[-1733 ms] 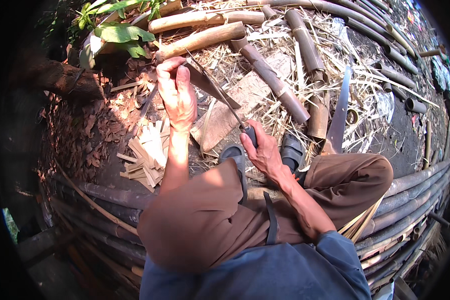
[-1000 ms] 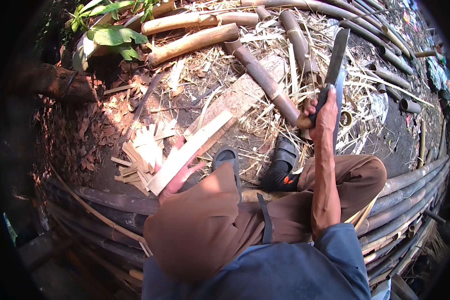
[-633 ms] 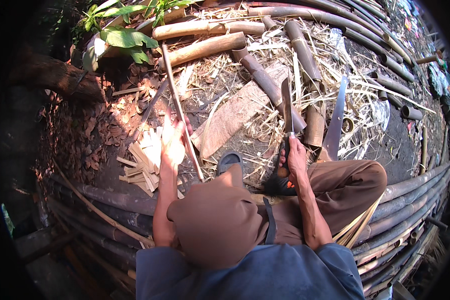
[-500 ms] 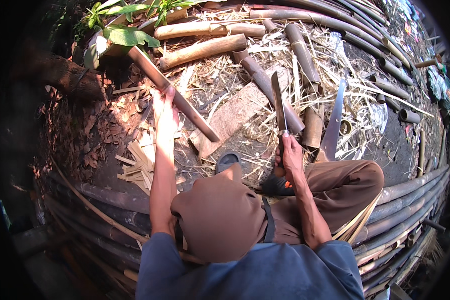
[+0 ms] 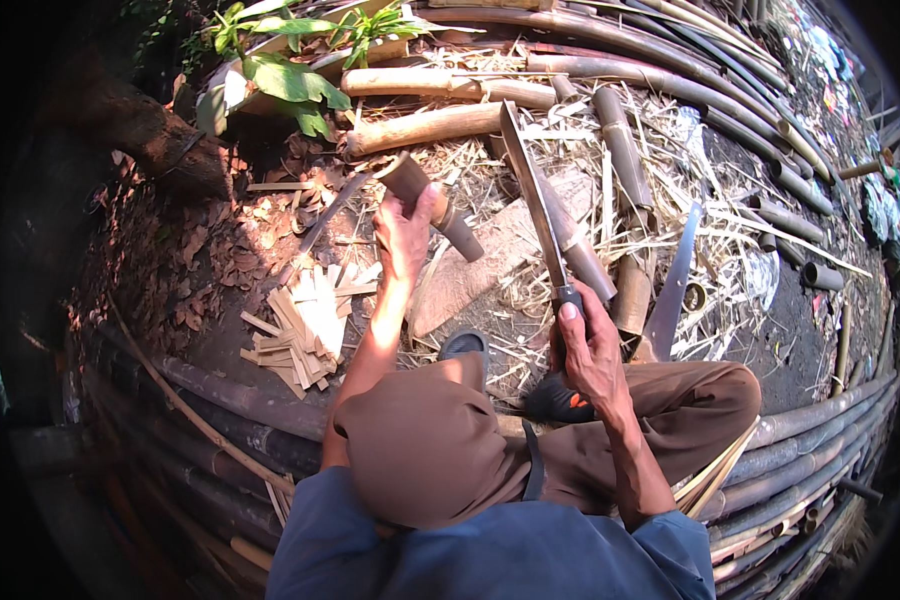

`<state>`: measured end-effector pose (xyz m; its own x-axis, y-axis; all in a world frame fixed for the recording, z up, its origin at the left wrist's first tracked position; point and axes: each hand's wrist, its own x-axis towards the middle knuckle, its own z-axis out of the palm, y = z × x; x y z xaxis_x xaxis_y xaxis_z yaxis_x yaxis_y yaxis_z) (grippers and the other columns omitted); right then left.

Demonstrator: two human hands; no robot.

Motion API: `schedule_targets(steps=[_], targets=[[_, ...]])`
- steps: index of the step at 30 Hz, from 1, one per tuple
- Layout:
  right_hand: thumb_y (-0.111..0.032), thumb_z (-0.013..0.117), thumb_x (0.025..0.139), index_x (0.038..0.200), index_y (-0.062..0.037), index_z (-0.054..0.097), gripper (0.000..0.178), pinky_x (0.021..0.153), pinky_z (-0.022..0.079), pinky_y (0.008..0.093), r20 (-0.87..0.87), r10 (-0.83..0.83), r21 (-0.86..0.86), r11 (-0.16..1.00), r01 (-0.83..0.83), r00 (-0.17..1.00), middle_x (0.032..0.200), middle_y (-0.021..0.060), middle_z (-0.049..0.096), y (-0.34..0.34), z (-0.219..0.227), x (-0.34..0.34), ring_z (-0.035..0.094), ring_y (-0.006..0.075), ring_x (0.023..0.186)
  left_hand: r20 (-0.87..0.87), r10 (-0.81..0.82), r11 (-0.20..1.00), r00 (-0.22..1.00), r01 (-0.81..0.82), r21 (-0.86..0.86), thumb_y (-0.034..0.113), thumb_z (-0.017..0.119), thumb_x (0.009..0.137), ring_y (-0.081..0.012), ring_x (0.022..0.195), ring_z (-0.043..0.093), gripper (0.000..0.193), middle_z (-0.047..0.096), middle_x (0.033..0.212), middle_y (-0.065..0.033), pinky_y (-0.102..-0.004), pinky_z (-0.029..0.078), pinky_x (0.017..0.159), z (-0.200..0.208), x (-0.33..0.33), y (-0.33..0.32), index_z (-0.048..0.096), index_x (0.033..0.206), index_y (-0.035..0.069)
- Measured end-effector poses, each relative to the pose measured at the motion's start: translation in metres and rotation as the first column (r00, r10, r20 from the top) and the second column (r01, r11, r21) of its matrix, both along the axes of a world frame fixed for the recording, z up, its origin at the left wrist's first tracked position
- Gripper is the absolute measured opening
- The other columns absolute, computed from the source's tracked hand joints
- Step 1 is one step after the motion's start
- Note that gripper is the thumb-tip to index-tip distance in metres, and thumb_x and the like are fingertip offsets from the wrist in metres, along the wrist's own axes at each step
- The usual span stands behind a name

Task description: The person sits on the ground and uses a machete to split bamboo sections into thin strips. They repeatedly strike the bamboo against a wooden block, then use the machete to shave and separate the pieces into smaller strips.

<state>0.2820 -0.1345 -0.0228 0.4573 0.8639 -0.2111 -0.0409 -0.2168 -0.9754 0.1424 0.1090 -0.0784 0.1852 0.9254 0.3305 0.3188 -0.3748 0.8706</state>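
My left hand (image 5: pixel 406 232) is closed around a short piece of bamboo (image 5: pixel 457 232), which tilts down to the right above the ground. A dark, blurred strip (image 5: pixel 332 212) shows just left of that hand; I cannot tell whether it touches anything. In my right hand (image 5: pixel 592 345) is the handle of a machete (image 5: pixel 537 195), its long blade pointing up and away, in front of a bamboo tube (image 5: pixel 585 262). Between the hands, a flat wooden board (image 5: pixel 460 275) lies on the ground. A pile of short split bamboo pieces (image 5: pixel 300 335) lies left of my bent knee.
A handsaw (image 5: pixel 676 285) with a pale blade stands by my right leg. Bamboo poles (image 5: pixel 625 145) and shavings litter the ground ahead. More poles (image 5: pixel 235 400) run behind me on both sides. A leafy plant (image 5: pixel 295 80) and a tree trunk (image 5: pixel 165 150) are at the far left.
The long bamboo slat is no longer in my left hand, which now holds a short bamboo piece further right. The machete has shifted slightly left, its blade tip higher in view.
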Motion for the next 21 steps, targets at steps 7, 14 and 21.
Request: schedule_targets(steps=[7, 14, 21], targets=[[-0.023, 0.047, 0.103, 0.134, -0.0053, 0.048, 0.035, 0.058, 0.042, 0.0281, 0.171, 0.147, 0.087, 0.983, -0.163, 0.974, 0.071, 0.0038, 0.051, 0.026, 0.063, -0.012, 0.049, 0.0108, 0.061, -0.031, -0.224, 0.973, 0.974, 0.222, -0.056, 0.02, 0.072, 0.087, -0.017, 0.073, 0.071, 0.029, 0.073, 0.082, -0.0129, -0.0308, 0.054, 0.066, 0.009, 0.007, -0.041, 0.067, 0.108, 0.001], [-0.024, 0.045, 0.103, 0.133, -0.0052, 0.047, 0.035, 0.06, 0.044, 0.0312, 0.129, 0.185, 0.018, 0.982, -0.189, 0.974, 0.073, 0.0057, 0.052, 0.028, 0.065, -0.014, 0.051, 0.0121, 0.063, -0.056, -0.322, 0.946, 0.945, 0.324, 0.021, 0.016, 0.07, 0.088, -0.0195, 0.064, 0.067, 0.02, 0.068, 0.073, -0.0121, -0.0328, 0.05, 0.059, 0.005, 0.01, -0.048, 0.065, 0.103, 0.003], [-0.025, 0.045, 0.104, 0.133, -0.0063, 0.046, 0.035, 0.058, 0.043, 0.0346, 0.046, 0.216, -0.025, 0.976, -0.216, 0.975, 0.066, 0.0089, 0.048, 0.026, 0.076, -0.015, 0.051, 0.0176, 0.06, -0.004, -0.347, 0.934, 0.938, 0.345, 0.094, 0.01, 0.07, 0.088, -0.0209, 0.065, 0.066, 0.02, 0.068, 0.078, -0.0137, -0.0325, 0.05, 0.061, 0.006, 0.009, -0.053, 0.063, 0.106, 0.003]])
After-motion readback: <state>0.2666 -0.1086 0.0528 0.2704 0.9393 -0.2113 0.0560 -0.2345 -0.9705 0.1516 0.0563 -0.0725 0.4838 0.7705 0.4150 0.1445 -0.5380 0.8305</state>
